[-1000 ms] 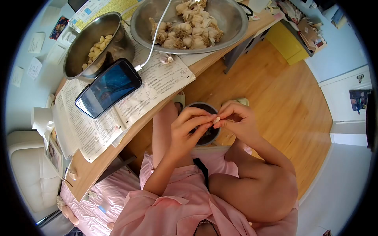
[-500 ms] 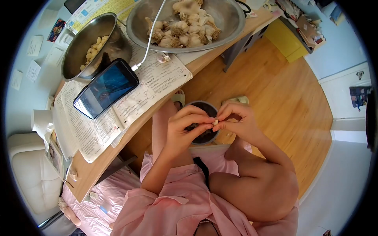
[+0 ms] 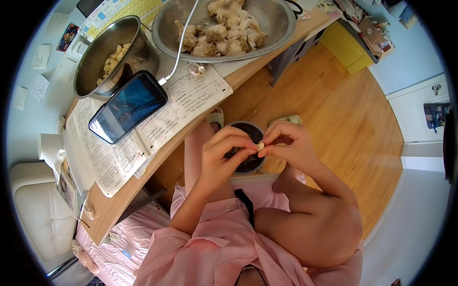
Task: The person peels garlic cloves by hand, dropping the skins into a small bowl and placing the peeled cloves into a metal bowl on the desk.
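Note:
A small pale garlic clove [image 3: 260, 146] is pinched between the fingertips of my left hand [image 3: 227, 155] and my right hand [image 3: 287, 143]. Both hands are over a dark round bin [image 3: 247, 165] on the floor, which they partly cover. On the desk, a wide metal basin [image 3: 279, 29] holds whole garlic bulbs [image 3: 234, 34]. A deep metal pot [image 3: 140, 53] beside it contains peeled cloves [image 3: 114, 58]. Near the desk edge, a small piece of garlic [image 3: 196, 69] lies on the paper.
A phone [image 3: 128, 107] with a white cable leans against the pot, over open printed pages [image 3: 107, 162] on the wooden desk [image 3: 101, 209]. Slippers [image 3: 291, 119] are on the floor by the bin. A yellow box [image 3: 346, 47] stands at the back right.
The clove shows more clearly between my fingertips, which have parted slightly. The desk and its things have shifted a little to the left in view.

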### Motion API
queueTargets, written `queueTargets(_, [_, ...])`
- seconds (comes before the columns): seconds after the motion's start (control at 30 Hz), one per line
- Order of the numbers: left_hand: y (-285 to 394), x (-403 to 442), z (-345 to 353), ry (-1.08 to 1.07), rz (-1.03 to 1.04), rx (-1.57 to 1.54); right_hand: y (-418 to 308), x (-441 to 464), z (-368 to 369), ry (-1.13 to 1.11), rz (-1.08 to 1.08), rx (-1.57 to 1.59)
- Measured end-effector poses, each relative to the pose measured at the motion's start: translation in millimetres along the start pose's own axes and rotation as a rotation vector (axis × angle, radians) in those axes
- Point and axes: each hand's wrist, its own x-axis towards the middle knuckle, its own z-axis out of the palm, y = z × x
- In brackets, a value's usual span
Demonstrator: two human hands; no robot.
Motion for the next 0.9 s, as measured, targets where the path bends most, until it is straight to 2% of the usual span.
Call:
queueTargets(0.2, [-5, -1, -1, -0.075, 0.048, 0.035, 5, 0, -2, -0.038, 0.121, 0.182])
queueTargets(0.3, [-12, -4, -2, -0.036, 0.053, -0.095, 8, 0, -4, -0.035, 0.187, 0.306])
queueTargets(0.4, [-9, -5, 5, 0.071, -0.048, -0.353, 9, 0, -4, -0.022, 0.215, 0.366])
queueTargets(0.5, [-10, -8, 6, 0.129, -0.179, -0.407, 8, -1, -3, -0.018, 0.214, 0.328])
queueTargets(0.7, [0, -6, 11, 0.147, -0.037, 0.035, 5, 0, 1, -0.007, 0.044, 0.179])
queueTargets(0.9, [6, -7, 16, 0.167, 0.072, 0.189, 8, -1, 4, 0.015, -0.005, 0.175])
